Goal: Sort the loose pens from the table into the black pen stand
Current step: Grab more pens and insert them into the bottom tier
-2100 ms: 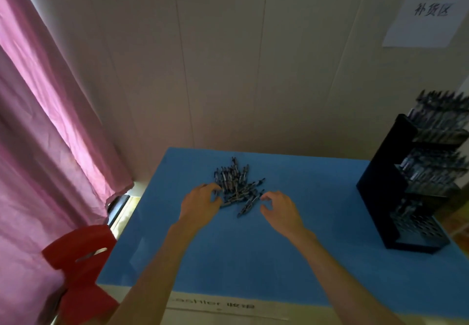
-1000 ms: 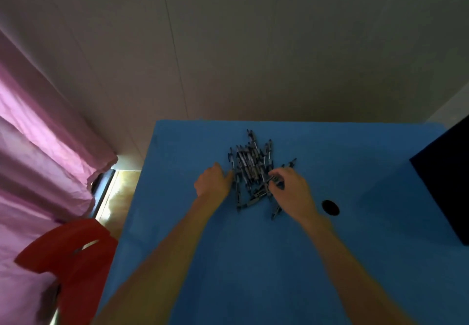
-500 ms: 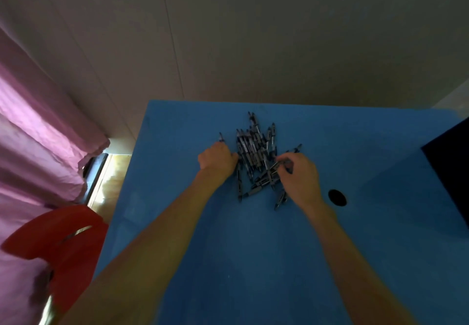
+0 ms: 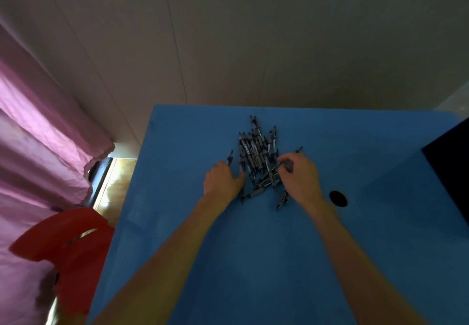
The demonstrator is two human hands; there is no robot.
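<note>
both hands are working at the pen pile (image 4: 257, 154) on the blue table (image 4: 253, 261): right hand (image 4: 299, 178) pinching one pen (image 4: 284, 164), left hand (image 4: 223, 182) curling against the pile's edge, its grip unclear. black pen stand (image 4: 449, 172) is sitting far right.

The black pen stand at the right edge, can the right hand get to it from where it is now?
Probably yes. The right hand is at the pen pile, pinching a pen, and only bare blue table lies between it and the black pen stand, which is mostly out of frame.

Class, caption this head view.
Both hands, left hand and right hand, gather loose pens on a blue table.
</note>
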